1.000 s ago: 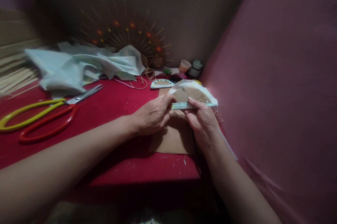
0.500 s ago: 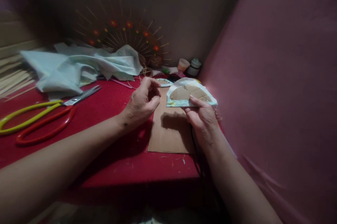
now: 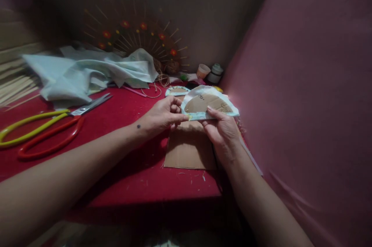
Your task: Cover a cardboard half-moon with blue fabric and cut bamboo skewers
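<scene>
Two hands hold one small half-round piece of cardboard (image 3: 207, 103) wrapped in pale cloth, up above the red surface (image 3: 124, 169). The right hand (image 3: 222, 132) grips it from below at 6 o'clock, its thumb pressed on the front edge and its fingers closed on it. The left hand (image 3: 161, 115) meets it at 9 o'clock, with its fingers pinched tight on the left corner of the cloth. Under both hands, flat on the surface, lies a brown cardboard sheet (image 3: 188, 152). Just past the held piece, at 11 o'clock from it, sits another small half-round piece (image 3: 176, 91). Far off at 9 o'clock lie big scissors (image 3: 52, 123) with one yellow handle and one red handle, blades shut. Behind them is a heap of light blue cloth (image 3: 90, 74). At 12 o'clock stands a dark fan with red flowers (image 3: 136, 40). Near it, at 1 o'clock, are a small cup (image 3: 202, 71) and a little jar (image 3: 216, 73), close together. A pink wall (image 3: 305, 96) fills the right side.
</scene>
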Motion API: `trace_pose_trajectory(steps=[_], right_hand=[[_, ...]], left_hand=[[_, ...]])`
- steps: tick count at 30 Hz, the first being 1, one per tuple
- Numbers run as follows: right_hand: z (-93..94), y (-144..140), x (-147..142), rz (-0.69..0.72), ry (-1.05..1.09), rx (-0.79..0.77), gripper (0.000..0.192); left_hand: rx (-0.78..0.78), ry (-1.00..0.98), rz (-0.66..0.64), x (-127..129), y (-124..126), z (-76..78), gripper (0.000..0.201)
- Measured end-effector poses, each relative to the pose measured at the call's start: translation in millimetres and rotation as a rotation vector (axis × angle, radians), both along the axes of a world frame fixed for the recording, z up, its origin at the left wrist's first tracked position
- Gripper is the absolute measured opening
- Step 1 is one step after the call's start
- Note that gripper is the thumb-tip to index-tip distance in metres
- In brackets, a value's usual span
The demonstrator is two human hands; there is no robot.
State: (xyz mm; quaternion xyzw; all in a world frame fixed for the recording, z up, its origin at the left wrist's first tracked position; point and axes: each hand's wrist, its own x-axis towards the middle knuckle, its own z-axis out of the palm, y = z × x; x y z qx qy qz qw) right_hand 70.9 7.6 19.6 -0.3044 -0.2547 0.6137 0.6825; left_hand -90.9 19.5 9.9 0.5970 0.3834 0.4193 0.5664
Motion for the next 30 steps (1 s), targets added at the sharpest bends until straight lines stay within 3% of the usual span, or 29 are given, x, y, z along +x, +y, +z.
trace_pose_trajectory(steps=[8, 14, 18, 21, 24, 27, 30], right_hand=[[3.4, -4.4, -5.3, -0.009, -0.004, -0.029, 0.049], [3.5, -3.7, -4.2, -0.001, 0.003, -0.036, 0.051], [2.4, -2.1, -1.4, -0.002, 0.016, -0.006, 0.053], [2.1, -2.8, -1.5, 0.006, 0.024, -0.001, 0.052], [1.6, -4.0, -2.9, 0.0, 0.011, 0.013, 0.054], [-0.5, -3.4, -4.8, -0.01, -0.006, 0.033, 0.052], [-3.7, -1.6, -7.6, -0.018, 0.001, 0.044, 0.049]], left_hand=[[0.022, 0.076, -0.001, 1.4, 1.1, 0.3, 0.035], [0.211, 0.177, 0.133, 1.6, -4.3, -0.4, 0.058], [0.049, 0.162, 0.254, 0.5, -7.7, 7.5, 0.041], [-0.119, 0.005, 0.163, -1.3, -3.1, 10.5, 0.03], [-0.187, -0.095, 0.078, -4.0, 2.3, 9.5, 0.024], [-0.117, -0.038, 0.172, -4.4, 2.5, 8.5, 0.015], [0.091, 0.14, 0.321, -0.5, -1.5, 9.0, 0.014]])
